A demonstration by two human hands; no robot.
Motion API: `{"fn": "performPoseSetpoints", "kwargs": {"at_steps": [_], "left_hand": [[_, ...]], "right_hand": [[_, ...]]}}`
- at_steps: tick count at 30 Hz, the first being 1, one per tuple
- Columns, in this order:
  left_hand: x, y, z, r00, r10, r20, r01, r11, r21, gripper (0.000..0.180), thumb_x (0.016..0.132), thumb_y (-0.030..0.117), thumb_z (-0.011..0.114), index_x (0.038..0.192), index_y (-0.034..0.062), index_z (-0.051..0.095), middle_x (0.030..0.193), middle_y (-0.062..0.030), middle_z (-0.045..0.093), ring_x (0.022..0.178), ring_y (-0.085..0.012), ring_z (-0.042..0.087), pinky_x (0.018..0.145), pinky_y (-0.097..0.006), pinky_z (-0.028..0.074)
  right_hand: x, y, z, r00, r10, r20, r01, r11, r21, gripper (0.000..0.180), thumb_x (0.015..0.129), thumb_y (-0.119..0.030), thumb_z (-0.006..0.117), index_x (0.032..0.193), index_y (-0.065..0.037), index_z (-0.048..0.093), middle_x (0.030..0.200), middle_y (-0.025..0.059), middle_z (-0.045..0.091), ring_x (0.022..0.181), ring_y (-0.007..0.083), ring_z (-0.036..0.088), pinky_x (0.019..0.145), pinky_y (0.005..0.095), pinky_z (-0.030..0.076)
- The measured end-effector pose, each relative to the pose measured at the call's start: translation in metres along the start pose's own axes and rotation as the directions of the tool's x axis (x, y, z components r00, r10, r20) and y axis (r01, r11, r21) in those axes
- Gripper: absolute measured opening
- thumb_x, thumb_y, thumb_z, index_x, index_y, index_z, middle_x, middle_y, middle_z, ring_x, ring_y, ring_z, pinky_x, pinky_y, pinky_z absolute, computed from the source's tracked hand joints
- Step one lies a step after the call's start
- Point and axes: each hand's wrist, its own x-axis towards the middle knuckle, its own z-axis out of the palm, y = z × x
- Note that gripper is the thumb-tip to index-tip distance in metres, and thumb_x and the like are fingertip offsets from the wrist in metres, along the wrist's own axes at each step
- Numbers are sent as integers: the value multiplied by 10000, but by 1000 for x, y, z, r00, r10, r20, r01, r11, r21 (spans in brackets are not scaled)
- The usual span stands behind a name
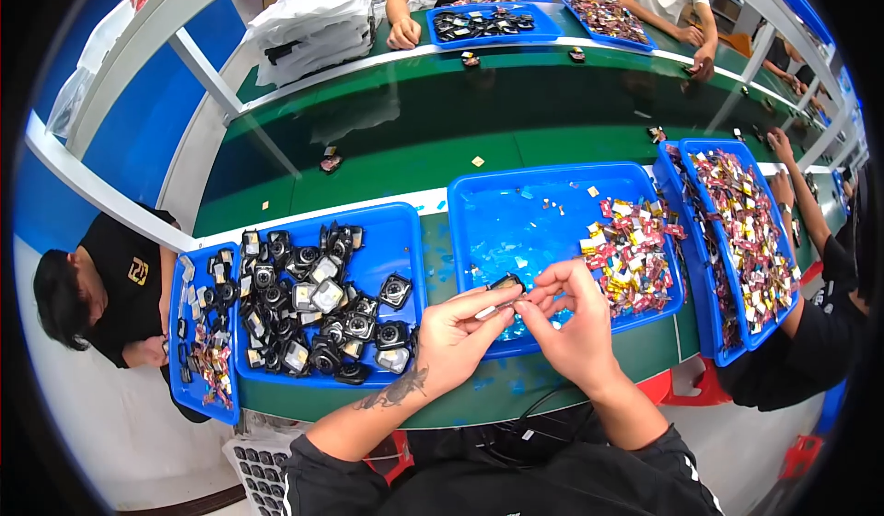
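My left hand (459,332) grips a small black square part (505,283) with a pale edge, held over the near side of the middle blue tray (516,185). Thumb and fingertips of my right hand (575,327) are pinched together against that part; whatever sits between them is too small to make out. Right of my hands, small red, yellow and white pieces (631,254) are heaped in the same tray, with blue film scraps (502,217) strewn over its bottom. Left of my hands, a blue tray (405,249) carries piled black square camera-like housings (313,304), some with pale faces.
A green conveyor belt (387,152) crosses beyond the trays, carrying scattered parts. Stacked blue trays of red pieces (741,240) stand at right. A person (110,286) sits at far left; other people work opposite and at right. White frame posts (101,185) rise around the table.
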Motion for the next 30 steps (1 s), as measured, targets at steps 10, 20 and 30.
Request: {"fn": "performPoseSetpoints", "kwargs": {"at_steps": [10,20,30], "left_hand": [[-1,21,1,999,-29,-29,27,996,-90,668,907,-42,581,1489,115,294,1370,-180,509,1145,-225,595,902,-331,549],[-2,18,-99,955,226,191,-162,-141,977,480,729,208,758,1128,44,548,1089,-204,638,1040,-384,601,854,-454,504],[18,62,-53,744,656,123,-324,193,926,242,630,-47,701,823,98,713,1032,-122,601,924,-327,590,700,-389,514]], "right_hand": [[13,0,8,990,-88,110,102,987,-124,352,788,43,709,1103,-3,560,938,102,622,840,160,650,676,284,587],[242,107,-10,989,148,21,-127,909,-396,447,649,-122,822,1030,-14,614,966,182,693,928,321,682,796,384,535],[170,32,14,914,61,402,7,986,-165,354,917,-321,634,1055,4,653,966,163,684,896,247,676,780,378,551]]}}
